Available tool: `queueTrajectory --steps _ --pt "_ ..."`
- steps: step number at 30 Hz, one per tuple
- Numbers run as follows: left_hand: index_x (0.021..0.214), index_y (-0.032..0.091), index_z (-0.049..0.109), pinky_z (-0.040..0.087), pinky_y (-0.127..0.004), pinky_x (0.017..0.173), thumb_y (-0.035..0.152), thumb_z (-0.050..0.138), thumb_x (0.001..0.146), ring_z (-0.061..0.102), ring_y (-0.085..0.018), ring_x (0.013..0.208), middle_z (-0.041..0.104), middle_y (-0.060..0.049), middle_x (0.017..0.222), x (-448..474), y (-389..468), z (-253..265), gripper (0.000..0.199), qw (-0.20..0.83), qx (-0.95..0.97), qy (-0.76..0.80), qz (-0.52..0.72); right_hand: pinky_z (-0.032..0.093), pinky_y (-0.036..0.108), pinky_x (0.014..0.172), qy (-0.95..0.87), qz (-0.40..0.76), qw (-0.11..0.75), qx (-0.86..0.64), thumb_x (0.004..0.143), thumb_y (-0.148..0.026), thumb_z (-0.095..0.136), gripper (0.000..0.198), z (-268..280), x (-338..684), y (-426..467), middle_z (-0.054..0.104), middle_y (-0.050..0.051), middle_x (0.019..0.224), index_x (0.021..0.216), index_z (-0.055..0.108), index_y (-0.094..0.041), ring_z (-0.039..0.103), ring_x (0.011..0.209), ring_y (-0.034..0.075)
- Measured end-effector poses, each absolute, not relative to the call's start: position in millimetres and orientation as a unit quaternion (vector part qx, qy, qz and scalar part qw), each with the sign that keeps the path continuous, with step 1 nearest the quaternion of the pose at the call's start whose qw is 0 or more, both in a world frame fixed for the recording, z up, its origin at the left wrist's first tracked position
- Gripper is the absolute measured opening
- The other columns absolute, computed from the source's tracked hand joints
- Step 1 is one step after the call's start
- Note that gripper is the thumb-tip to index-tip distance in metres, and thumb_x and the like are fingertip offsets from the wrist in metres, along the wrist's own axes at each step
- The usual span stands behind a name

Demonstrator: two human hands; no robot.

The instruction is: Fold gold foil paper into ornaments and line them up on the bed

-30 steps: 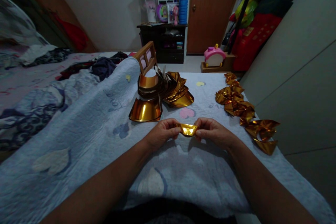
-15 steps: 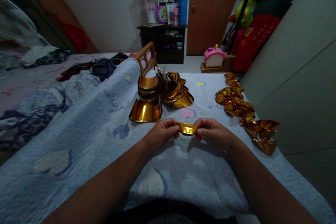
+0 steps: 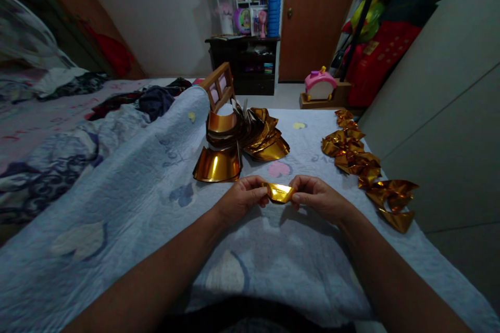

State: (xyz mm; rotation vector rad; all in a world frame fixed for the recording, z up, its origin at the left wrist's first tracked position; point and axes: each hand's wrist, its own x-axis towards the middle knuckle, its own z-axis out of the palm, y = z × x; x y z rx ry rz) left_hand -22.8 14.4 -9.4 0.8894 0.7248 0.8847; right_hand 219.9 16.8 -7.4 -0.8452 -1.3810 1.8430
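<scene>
A small folded piece of gold foil paper [image 3: 280, 193] is stretched between my two hands, just above the bed cover. My left hand [image 3: 246, 192] pinches its left end between thumb and fingers. Its right end is in the pinch of my right hand [image 3: 312, 192]. Beyond my hands lie fanned stacks of gold foil sheets [image 3: 219, 164], curved and shiny. Along the right side runs a row of folded gold foil pieces [image 3: 357, 161], shaped like little boats and partly overlapping.
A pale blue cover [image 3: 156, 239] with heart patterns lies under everything. Behind the stacks stands a small wooden rail [image 3: 217, 86]. At the far edge is a pink toy [image 3: 320, 86]; a grey-white cabinet panel [image 3: 449, 114] borders the right side. Crumpled bedding [image 3: 113, 130] lies left.
The gold foil piece between my hands has tilted slightly, so more of its bright front face shows. Both hands keep their grip in nearly the same place.
</scene>
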Motion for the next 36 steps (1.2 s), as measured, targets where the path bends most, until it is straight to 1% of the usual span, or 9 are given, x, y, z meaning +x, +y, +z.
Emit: queueTrajectory --steps 5,12,21,29,36 --pt "0.081 0.012 0.068 0.048 -0.021 0.06 0.031 0.09 0.067 0.062 -0.01 0.061 0.068 -0.001 0.072 -21.6 13.0 -6.7 0.032 0.777 0.384 0.305 0.394 0.045 0.023 0.061 -0.512 0.722 0.35 -0.308 0.076 -0.035 0.085 0.03 -4.7 217.0 15.2 0.065 -0.002 0.078 0.089 0.064 -0.018 0.059 0.064 0.009" --pt "0.095 0.014 0.073 0.05 -0.022 0.063 0.033 0.09 0.069 0.065 -0.012 0.068 0.071 -0.003 0.082 -22.5 14.5 -12.4 0.037 0.767 0.392 0.31 0.403 0.047 0.023 0.062 -0.508 0.726 0.347 -0.306 0.075 -0.034 0.086 0.031 -4.8 216.3 15.1 0.066 -0.001 0.082 0.091 0.064 -0.018 0.06 0.065 0.01" --pt "0.092 0.013 0.075 0.048 -0.023 0.061 0.036 0.091 0.067 0.062 -0.011 0.062 0.07 -0.003 0.075 -21.1 15.6 -13.1 0.038 0.734 0.421 0.335 0.415 0.043 0.021 0.059 -0.519 0.722 0.347 -0.298 0.078 -0.032 0.084 0.028 -7.4 215.5 14.2 0.065 -0.001 0.079 0.091 0.063 -0.018 0.058 0.066 0.009" --pt "0.09 0.013 0.075 0.049 -0.022 0.061 0.036 0.093 0.064 0.062 -0.01 0.062 0.07 -0.003 0.076 -21.9 14.7 -10.8 0.039 0.759 0.401 0.328 0.395 0.045 0.023 0.061 -0.52 0.723 0.346 -0.295 0.079 -0.034 0.084 0.028 -7.7 216.0 14.8 0.066 -0.001 0.08 0.09 0.064 -0.018 0.058 0.066 0.01" --pt "0.086 0.012 0.073 0.047 -0.021 0.059 0.036 0.091 0.067 0.06 -0.009 0.058 0.069 -0.002 0.072 -21.8 14.2 -7.9 0.036 0.742 0.42 0.335 0.402 0.045 0.024 0.061 -0.523 0.716 0.347 -0.305 0.078 -0.033 0.084 0.027 -4.5 214.7 14.3 0.067 -0.001 0.081 0.09 0.065 -0.019 0.058 0.067 0.01"
